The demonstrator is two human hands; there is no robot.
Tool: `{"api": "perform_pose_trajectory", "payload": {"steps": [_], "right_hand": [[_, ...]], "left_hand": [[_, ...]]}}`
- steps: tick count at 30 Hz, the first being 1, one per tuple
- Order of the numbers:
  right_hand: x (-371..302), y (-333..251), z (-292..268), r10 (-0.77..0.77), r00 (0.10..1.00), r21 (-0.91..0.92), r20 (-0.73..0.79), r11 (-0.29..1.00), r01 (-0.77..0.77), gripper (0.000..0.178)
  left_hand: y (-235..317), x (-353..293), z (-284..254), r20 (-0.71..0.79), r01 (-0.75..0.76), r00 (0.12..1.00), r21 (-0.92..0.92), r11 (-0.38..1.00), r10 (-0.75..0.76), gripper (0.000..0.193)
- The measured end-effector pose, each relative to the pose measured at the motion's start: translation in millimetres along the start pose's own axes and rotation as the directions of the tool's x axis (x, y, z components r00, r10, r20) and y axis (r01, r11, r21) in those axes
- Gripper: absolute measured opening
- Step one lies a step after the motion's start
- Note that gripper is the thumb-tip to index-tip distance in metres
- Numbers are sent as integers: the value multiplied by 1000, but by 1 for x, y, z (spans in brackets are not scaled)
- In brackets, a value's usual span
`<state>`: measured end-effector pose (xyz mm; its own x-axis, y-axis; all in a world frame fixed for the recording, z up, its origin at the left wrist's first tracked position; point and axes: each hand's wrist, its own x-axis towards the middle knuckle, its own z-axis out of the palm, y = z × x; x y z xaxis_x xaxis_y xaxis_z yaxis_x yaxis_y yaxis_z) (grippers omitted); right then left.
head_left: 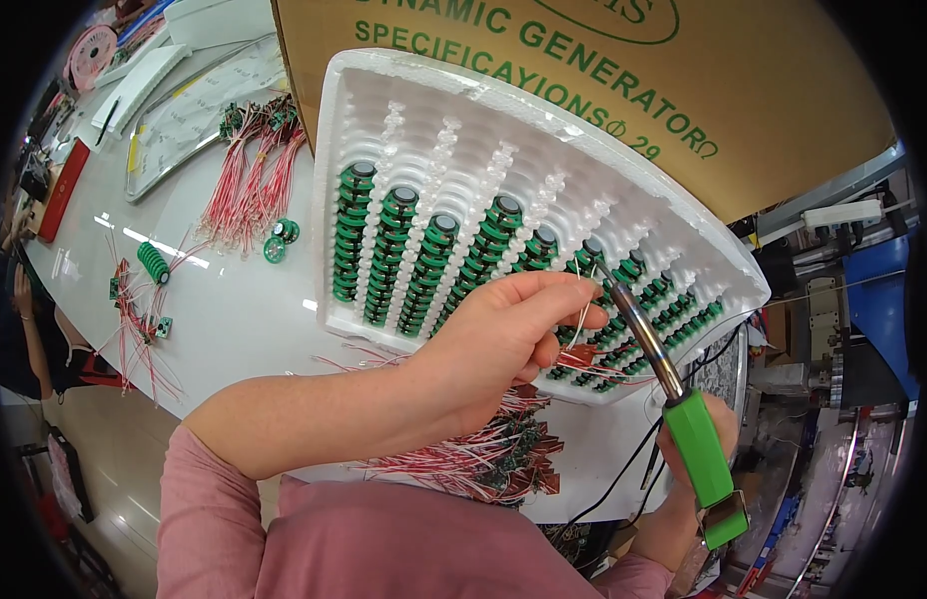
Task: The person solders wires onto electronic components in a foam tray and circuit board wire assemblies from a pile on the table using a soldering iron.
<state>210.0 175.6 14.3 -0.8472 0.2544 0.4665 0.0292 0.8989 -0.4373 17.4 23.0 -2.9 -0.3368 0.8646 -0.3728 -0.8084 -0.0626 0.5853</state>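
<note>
Nearest the camera, at six o'clock, a pink fabric top (413,539). Pinching a thin white wire (582,324) between closed thumb and fingertips of the left hand (503,334), near centre. Gripping a green-handled soldering iron (699,449) at four o'clock, fingers wrapped around, in the right hand (724,424); metal tip close to the pinch. Toward twelve o'clock, a white foam tray (368,85) bearing columns of round green-and-black parts (351,230).

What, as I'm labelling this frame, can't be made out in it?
All in the head view:
Right hand: grip partly hidden by the green soldering iron handle.
White wire: contact with the iron's tip too small to tell.
Cardboard box: top cut off by the upper edge.
</note>
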Motion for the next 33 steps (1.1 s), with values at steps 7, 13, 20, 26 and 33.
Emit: {"api": "perform_pose_trajectory", "payload": {"steps": [7, 13, 20, 26, 33], "right_hand": [[-8, 8, -6, 110, 992, 88, 67, 989, -115, 16], [-7, 5, -3, 82, 997, 49, 6, 995, -83, 14], [-7, 8, 0, 23, 1000, -75, -7, 997, -23, 13], [-8, 9, 1, 48, 999, -16, -19, 999, -48, 13], [-9, 10, 0, 98, 995, 169, -21, 981, -94, 12]], "left_hand": [[-2, 1, -3, 42, 10, 999, -28, 1000, -9, 18], [-1, -1, 0, 11, 38, 999, -45, 998, -38, 19], [-3, 1, 1, 0, 26, 1000, -42, 999, -26, 20], [-6, 2, -1, 10, 27, 1000, -62, 998, -26, 19], [-6, 1, 1, 4, 19, 1000, -40, 999, -19, 20]]}}
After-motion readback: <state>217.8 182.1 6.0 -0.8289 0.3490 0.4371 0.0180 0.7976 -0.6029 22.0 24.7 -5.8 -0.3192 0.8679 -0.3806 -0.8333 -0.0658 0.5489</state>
